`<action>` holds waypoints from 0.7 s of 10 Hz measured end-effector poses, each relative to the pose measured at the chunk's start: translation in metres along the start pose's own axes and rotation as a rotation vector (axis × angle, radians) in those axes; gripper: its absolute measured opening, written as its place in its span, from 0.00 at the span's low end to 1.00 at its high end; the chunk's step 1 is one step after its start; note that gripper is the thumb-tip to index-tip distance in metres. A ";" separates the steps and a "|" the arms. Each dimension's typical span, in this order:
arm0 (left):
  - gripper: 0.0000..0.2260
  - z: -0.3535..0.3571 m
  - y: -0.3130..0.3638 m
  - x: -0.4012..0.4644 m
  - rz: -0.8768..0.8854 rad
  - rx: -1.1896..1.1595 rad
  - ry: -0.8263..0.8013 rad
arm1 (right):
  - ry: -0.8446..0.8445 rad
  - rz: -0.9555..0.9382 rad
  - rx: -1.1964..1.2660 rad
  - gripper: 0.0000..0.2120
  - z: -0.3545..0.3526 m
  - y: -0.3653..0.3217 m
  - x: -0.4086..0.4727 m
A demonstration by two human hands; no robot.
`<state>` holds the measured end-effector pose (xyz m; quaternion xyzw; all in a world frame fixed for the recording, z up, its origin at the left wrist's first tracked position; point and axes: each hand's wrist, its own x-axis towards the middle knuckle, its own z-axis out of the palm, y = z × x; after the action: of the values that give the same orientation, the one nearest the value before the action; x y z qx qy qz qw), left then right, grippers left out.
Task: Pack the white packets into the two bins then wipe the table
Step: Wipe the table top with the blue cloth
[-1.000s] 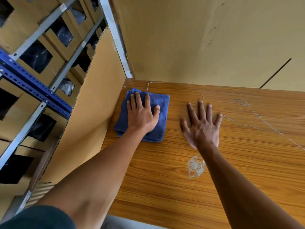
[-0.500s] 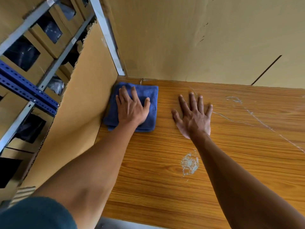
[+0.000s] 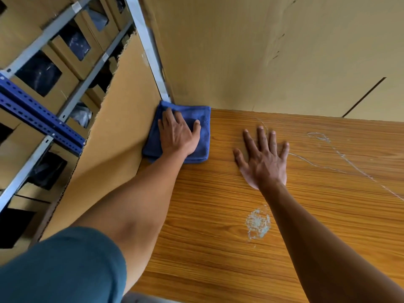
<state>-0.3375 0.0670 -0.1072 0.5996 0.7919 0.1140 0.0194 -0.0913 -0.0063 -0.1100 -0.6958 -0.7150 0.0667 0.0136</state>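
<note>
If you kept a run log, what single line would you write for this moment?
phase: wiping | left hand: flat on blue cloth in table corner | right hand: flat on table | white scuff: unwiped

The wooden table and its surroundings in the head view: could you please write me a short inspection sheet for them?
Surface: wood-grain table with a pale scuffed patch and thin whitish streaks.
Job's things: folded blue cloth lies flat in the far left corner; no white packets or bins in view.
Clutter: nothing seen.
Hands: left hand presses flat on the cloth; right hand rests spread on bare wood.
Cables: nothing seen.
Surroundings: cardboard panels wall the back and left; metal shelving with cardboard boxes stands beyond.
</note>
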 end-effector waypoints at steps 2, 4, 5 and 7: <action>0.44 -0.003 -0.010 -0.035 0.011 0.088 -0.055 | -0.004 -0.004 0.006 0.35 -0.001 -0.001 0.000; 0.46 -0.001 -0.010 0.022 0.026 0.106 -0.124 | 0.005 -0.003 -0.003 0.35 0.000 0.000 0.001; 0.49 -0.003 -0.016 0.012 0.065 0.133 -0.189 | 0.001 0.000 0.001 0.35 0.000 0.000 0.000; 0.50 -0.008 -0.025 -0.022 0.124 0.163 -0.201 | 0.010 0.006 0.006 0.35 0.000 -0.001 0.000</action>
<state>-0.3562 0.0388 -0.1071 0.6554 0.7540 -0.0102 0.0428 -0.0923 -0.0064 -0.1104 -0.6982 -0.7126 0.0655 0.0192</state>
